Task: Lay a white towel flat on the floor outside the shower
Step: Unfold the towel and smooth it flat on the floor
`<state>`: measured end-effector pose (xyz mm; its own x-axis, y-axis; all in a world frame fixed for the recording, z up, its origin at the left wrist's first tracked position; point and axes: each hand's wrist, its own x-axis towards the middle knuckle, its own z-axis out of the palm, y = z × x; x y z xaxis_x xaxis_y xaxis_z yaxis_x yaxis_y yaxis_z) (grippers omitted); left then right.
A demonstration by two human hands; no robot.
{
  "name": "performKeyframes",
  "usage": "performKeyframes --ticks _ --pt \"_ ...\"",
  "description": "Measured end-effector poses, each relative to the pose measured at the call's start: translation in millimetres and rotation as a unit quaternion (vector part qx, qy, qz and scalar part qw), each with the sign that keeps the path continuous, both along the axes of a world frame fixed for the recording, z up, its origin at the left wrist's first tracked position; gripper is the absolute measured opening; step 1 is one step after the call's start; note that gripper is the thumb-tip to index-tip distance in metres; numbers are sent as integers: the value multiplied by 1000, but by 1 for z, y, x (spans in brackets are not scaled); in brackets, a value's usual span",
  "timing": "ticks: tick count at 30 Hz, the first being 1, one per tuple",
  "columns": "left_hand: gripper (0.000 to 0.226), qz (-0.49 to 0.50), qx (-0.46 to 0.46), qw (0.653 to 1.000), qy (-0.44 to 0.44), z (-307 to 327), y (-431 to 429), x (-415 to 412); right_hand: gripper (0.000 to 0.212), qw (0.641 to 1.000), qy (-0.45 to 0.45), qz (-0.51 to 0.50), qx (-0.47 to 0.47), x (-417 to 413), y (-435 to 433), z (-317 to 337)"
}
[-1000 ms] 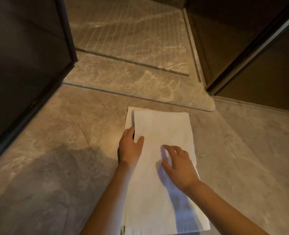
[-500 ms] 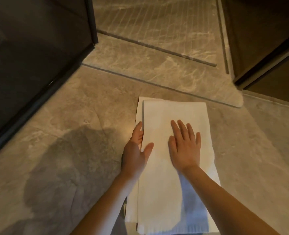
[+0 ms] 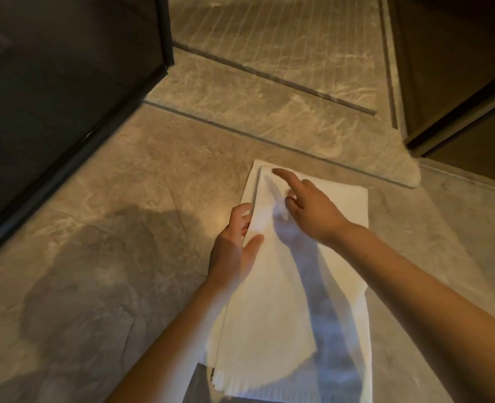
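A white towel (image 3: 275,309), folded lengthwise into layers, lies on the grey marble floor (image 3: 124,199) just in front of the shower threshold (image 3: 269,112). My left hand (image 3: 234,245) grips the left edge of the top layer, fingers tucked under the fold and thumb on top. My right hand (image 3: 307,205) hovers over the towel's far end, index finger stretched toward the far left corner, the other fingers loosely curled and holding nothing.
A dark glass shower panel (image 3: 51,97) stands on the left. A dark wooden door and frame (image 3: 458,82) rise on the right. The ribbed shower floor (image 3: 269,33) lies beyond the threshold. My shadow falls on the floor at lower left.
My right hand lifted off the middle of the towel and reached across toward its far left corner. My left hand's fingers slid under the top layer's edge. The view moved closer.
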<state>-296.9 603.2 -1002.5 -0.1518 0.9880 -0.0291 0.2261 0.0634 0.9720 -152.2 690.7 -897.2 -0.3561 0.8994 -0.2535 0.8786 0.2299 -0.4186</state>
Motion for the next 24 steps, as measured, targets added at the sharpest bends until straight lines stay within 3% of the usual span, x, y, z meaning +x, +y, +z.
performKeyframes --ticks 3,6,8,12,16,20,22,24 --pt "50 8 13 1000 4 -1 1 0 65 984 -107 130 -61 -25 28 11" --pt "45 22 16 1000 14 -2 1 0 52 955 -209 160 -135 -47 40 4" --pt "47 30 8 999 14 -2 0 1 41 951 -222 169 -129 -50 43 1" --pt "51 16 -11 1000 -24 6 2 0 22 974 -155 132 -102 -37 40 2" --pt "46 -19 5 999 -46 13 -4 -2 20 990 39 -9 -133 -22 30 0" --pt "42 -21 27 999 -5 15 -30 1 14 996 66 -37 -56 -17 17 -12" --pt "43 -31 31 999 18 18 -38 2 2 989 106 -62 -85 -12 13 -16" --pt "42 -31 26 999 16 22 -39 2 20 981 140 -74 -111 -8 10 -16"
